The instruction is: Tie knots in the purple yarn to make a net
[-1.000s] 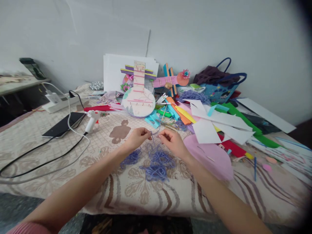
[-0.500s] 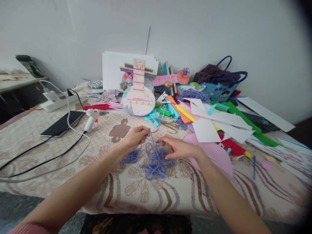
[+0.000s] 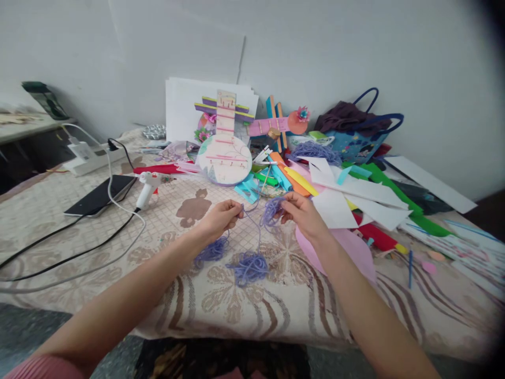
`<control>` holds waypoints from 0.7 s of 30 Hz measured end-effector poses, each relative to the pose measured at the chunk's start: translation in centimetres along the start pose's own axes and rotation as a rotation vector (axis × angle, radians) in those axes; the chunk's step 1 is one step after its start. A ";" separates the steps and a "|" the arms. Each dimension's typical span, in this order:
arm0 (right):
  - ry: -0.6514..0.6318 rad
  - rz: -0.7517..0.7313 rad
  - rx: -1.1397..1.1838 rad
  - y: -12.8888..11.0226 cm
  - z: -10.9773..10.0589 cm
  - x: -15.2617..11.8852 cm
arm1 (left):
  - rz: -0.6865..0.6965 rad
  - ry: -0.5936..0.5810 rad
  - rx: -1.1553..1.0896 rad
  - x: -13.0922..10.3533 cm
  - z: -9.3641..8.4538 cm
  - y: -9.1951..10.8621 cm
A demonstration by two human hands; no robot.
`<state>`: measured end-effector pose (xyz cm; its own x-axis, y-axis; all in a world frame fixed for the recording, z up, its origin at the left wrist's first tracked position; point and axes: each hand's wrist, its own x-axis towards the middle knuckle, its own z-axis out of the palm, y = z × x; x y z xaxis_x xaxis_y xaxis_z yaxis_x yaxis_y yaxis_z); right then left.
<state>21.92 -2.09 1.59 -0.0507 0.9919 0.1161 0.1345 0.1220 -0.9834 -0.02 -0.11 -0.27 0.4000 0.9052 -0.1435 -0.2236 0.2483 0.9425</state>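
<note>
Between the fingertips of my left hand (image 3: 221,217) a strand of purple yarn is pinched. My right hand (image 3: 302,213) grips a loose bundle of purple yarn (image 3: 271,211), lifted off the cloth, with loops hanging down on its left side. A thin strand runs from this bundle toward my left hand, and another drops to a yarn pile (image 3: 249,267) on the tablecloth. Just below my left hand lies a second tangled yarn pile (image 3: 213,249), partly hidden by the wrist. Under my right forearm is a pink paper sheet (image 3: 343,250).
A white glue gun (image 3: 147,190) with its cord and a black tablet-like slab (image 3: 100,196) lie to the left. Behind my hands stands a round-bodied craft instrument (image 3: 224,160). Paper scraps (image 3: 335,208), a blue bag (image 3: 351,147) and a blue pencil (image 3: 411,269) are at right.
My right hand has closed on part of the yarn and lifted it up and to the right, away from the pile. My left hand keeps its pinch in nearly the same place.
</note>
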 end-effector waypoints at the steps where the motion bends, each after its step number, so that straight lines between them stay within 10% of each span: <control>1: 0.042 -0.014 0.029 -0.1 0.3 -0.1 | -0.001 -0.001 -0.001 0.0 0.0 0.0; 10: 0.252 -0.382 -0.002 -3.5 4.1 -3.1 | 0.001 -0.018 -0.056 0.2 0.0 -0.1; 17: -0.494 -0.384 -0.398 -4.8 4.6 -4.5 | 0.021 -0.013 -0.015 -0.3 0.3 0.5; 21: -0.668 -0.281 -0.715 -3.3 3.5 -4.9 | 0.027 -0.039 -0.060 -0.3 0.1 0.4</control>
<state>18.22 -7.42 3.73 -0.6843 0.7291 0.0134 0.5816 0.5568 -0.5931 -0.10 -0.29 0.19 0.4271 0.8980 -0.1057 -0.2870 0.2455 0.9260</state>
